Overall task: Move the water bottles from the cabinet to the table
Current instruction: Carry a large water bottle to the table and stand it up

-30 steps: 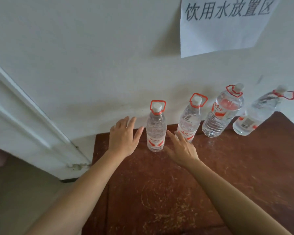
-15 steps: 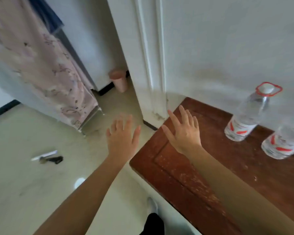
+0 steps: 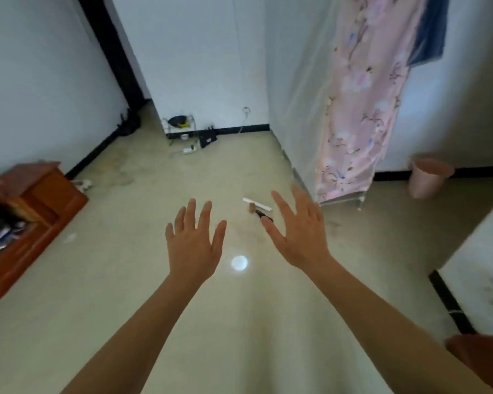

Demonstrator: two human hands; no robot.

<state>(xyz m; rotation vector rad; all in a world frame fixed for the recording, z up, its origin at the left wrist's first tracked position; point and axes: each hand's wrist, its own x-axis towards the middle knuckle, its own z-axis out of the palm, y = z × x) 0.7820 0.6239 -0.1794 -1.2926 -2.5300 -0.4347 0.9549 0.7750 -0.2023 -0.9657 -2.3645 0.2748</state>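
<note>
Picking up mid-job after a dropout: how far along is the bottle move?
Done: a second ago four bottles stood on the table; none shows now. In hand: nothing; left hand and right hand are open, fingers spread over the floor. Left: whether the wooden cabinet holds more bottles cannot be told.

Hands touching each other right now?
Apart. The head view shows the left hand and right hand both spread open, with bare floor and a light spot visible in the gap between them.

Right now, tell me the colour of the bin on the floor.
The bin is pale pink, seen in the head view.
</note>
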